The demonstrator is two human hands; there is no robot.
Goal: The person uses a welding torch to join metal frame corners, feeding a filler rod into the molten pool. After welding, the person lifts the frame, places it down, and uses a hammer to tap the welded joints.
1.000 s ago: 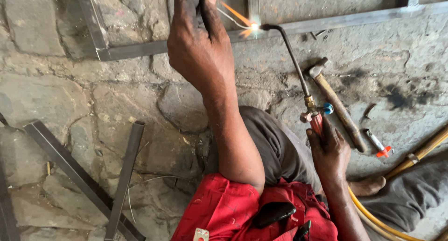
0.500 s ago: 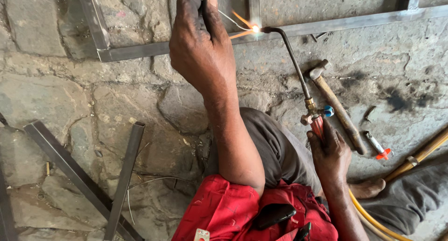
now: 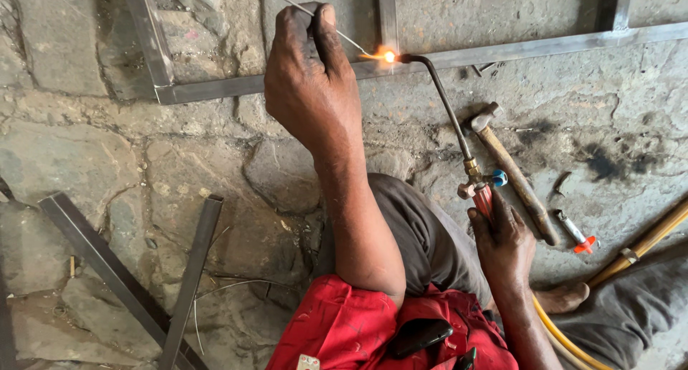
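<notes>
A person's left hand (image 3: 313, 80) is closed, thumb and fingers pinching a thin filler rod (image 3: 337, 30) whose far end meets a bright orange flame point (image 3: 388, 55). The right hand (image 3: 504, 242) is wrapped tight around the red grip of a gas welding torch (image 3: 459, 137); the torch's long curved neck reaches up and away from that hand, and its tip sits at the same glowing spot, just right of the left hand's fingertips. Brass and blue valves show just above the right hand.

The glowing spot lies on a steel square-tube frame (image 3: 502, 51) flat on the stone floor (image 3: 86, 148), at the joint where an upright bar meets the long rail running past both hands. The frame's corner is to the left of the left hand.

Just right of the torch neck, a wooden-handled hammer (image 3: 512, 173) lies on the floor, its head pointing toward the frame. Beyond it, further right of the right hand, lies a small tool with an orange-red end (image 3: 577, 235). A yellow hose (image 3: 566, 338) trails from under the right wrist, and brass-coloured rods (image 3: 645, 244) slant in from the right edge. Well left of the left forearm, loose steel tube lengths (image 3: 190, 277) lie crossed on the stones. The person wears a red shirt (image 3: 344, 334) and grey trousers (image 3: 423, 234); a bare foot (image 3: 562, 297) rests beside the hose.
</notes>
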